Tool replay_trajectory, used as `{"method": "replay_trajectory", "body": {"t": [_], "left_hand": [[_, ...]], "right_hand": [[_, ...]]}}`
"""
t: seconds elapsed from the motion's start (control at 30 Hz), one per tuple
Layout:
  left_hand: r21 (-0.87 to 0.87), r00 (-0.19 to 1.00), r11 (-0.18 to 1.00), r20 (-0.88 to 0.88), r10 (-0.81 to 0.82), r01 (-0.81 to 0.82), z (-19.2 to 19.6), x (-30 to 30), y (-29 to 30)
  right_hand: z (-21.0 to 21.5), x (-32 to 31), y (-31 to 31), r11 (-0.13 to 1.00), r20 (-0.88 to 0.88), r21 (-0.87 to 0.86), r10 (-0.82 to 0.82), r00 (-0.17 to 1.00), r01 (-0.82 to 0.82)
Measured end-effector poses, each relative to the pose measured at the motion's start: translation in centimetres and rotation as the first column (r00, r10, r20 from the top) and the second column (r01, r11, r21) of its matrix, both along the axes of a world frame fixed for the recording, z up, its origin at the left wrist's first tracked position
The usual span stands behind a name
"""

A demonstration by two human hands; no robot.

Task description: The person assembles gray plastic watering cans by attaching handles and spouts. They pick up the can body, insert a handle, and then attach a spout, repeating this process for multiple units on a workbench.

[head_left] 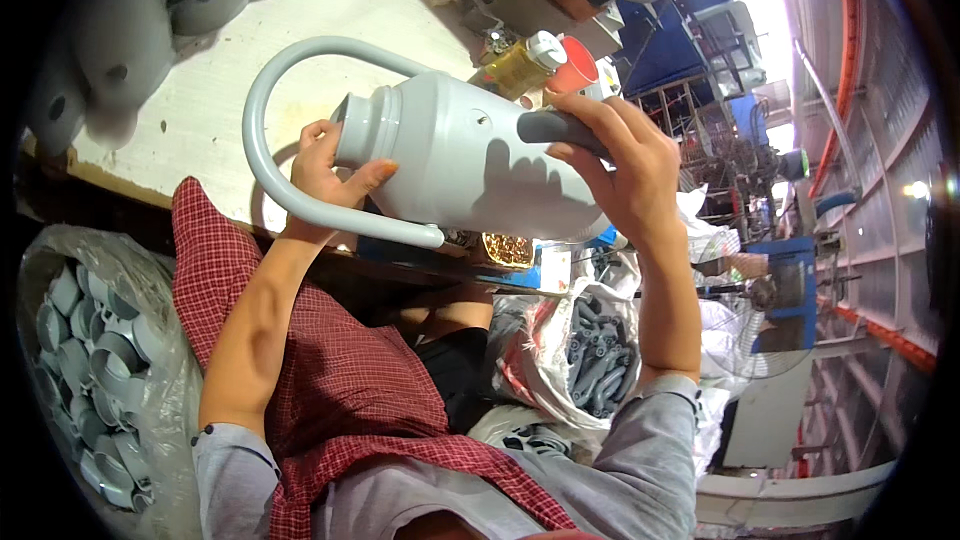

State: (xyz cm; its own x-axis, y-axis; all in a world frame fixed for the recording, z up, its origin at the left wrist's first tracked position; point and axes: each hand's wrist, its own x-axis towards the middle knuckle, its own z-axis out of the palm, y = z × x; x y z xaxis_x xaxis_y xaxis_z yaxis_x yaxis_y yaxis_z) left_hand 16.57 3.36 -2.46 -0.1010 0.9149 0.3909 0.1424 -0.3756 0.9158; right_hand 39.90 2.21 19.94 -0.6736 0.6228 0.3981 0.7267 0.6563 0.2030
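A light grey plastic jug body (pixel 430 150) lies on its side in front of me, held above the edge of the worktable. Its narrow neck points left, and a curved grey carrying handle (pixel 262 120) loops around that end. My left hand (pixel 330 175) is closed around the neck, thumb on the near side. In my right hand (pixel 635 155), fingers and thumb pinch a dark grey grip piece (pixel 550 128) against the jug's side. A small hole with a metal-looking speck shows on the wall beside the grip piece.
Several grey jug bodies (pixel 120 50) stand at the upper left of the white table (pixel 210 130). A yellow bottle (pixel 510 70), a red cup (pixel 575 65) and a tray of brass-coloured screws (pixel 508 250) are close by. Bags hold grey rings (pixel 110 360) and dark grips (pixel 600 360).
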Motion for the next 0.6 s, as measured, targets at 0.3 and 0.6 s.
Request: {"method": "replay_trajectory", "body": {"t": [0.3,0.6], "left_hand": [[-0.008,0.998,1.000,-0.061,0.027,-0.028,0.1,-0.3,0.0],[0.068,0.986,0.997,-0.164,0.031,-0.021,0.6,-0.7,0.0]], "right_hand": [[-1.9,-2.1,2.8,0.986,-0.046,-0.164,0.014,0.999,-0.021],[-1.6,-2.6,3.5,0.941,-0.059,-0.337,-0.005,0.998,-0.015]]}}
